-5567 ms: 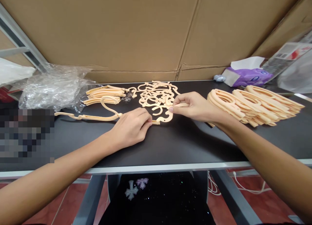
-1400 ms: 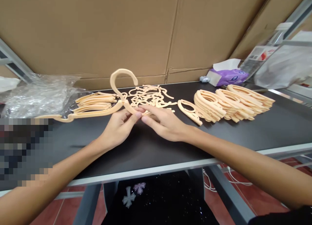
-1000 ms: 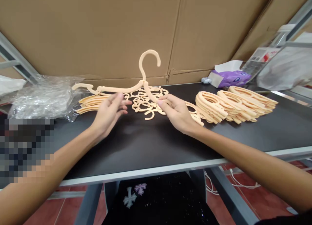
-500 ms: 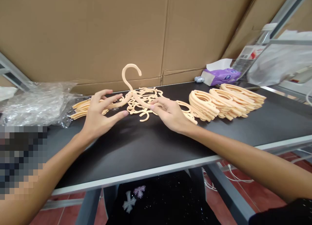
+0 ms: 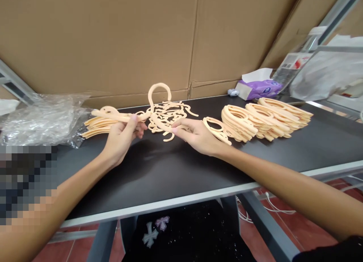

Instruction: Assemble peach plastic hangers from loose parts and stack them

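Hanger (image 5: 151, 111) of pale peach, hook uppermost, is held above a black table (image 5: 159, 175) just left of the frame's centre. A person's right hand (image 5: 198, 136) pinches one arm between thumb and fingers; the left hand (image 5: 119, 141) presses its thumb on the other arm, fingers curled, though how far they wrap beneath is hard to see. Loose curved pieces (image 5: 177, 111) lie behind at mid-frame, stacked frames (image 5: 239, 122) at right, a purple tissue pack (image 5: 262, 89) at upper right.
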A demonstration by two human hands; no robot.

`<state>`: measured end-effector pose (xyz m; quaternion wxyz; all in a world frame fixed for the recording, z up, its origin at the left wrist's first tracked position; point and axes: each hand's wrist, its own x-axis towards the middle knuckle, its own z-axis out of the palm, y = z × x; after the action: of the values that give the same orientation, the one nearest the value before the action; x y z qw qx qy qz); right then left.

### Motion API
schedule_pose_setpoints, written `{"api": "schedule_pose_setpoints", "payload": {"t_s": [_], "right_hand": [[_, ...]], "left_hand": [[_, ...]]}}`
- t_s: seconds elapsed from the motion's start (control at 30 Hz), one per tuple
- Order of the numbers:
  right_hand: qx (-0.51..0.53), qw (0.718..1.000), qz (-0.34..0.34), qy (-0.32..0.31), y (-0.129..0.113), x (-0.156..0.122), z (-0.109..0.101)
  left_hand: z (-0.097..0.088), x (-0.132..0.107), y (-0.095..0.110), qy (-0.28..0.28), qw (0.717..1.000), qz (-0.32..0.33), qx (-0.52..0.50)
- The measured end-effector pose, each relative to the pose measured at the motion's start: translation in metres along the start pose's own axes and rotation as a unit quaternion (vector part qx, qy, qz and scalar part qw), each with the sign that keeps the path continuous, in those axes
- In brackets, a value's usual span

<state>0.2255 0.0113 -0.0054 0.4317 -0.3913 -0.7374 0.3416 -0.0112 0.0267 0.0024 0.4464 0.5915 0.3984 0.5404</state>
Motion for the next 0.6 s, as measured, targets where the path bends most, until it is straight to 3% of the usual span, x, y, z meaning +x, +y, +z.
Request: {"api": "schedule_pose_setpoints", "payload": {"t_s": [0.1, 0.17, 0.3, 0.43, 0.6], "right_hand": [[-0.033, 0.999, 0.006, -0.028, 0.001, 0.0, -0.001], [-0.056, 0.998, 0.019, -0.014, 0.002, 0.0, -0.002], [-0.08, 0.997, -0.003, 0.004, 0.001, -0.001, -0.003], [-0.09, 0.994, -0.02, -0.05, -0.008, -0.005, -0.001], [-0.106, 0.988, -0.027, -0.106, -0.013, -0.009, 0.003]], "left_hand": [[-0.003, 0.001, 0.007, 0.012, 0.999, 0.002, -0.033], [-0.008, 0.004, 0.009, 0.018, 1.0, 0.006, -0.022], [-0.014, 0.007, 0.008, 0.022, 0.995, 0.039, 0.087], [-0.013, 0.002, 0.008, -0.037, 0.974, 0.034, 0.221], [-0.009, -0.007, 0.009, -0.13, 0.925, 0.026, 0.357]]}}
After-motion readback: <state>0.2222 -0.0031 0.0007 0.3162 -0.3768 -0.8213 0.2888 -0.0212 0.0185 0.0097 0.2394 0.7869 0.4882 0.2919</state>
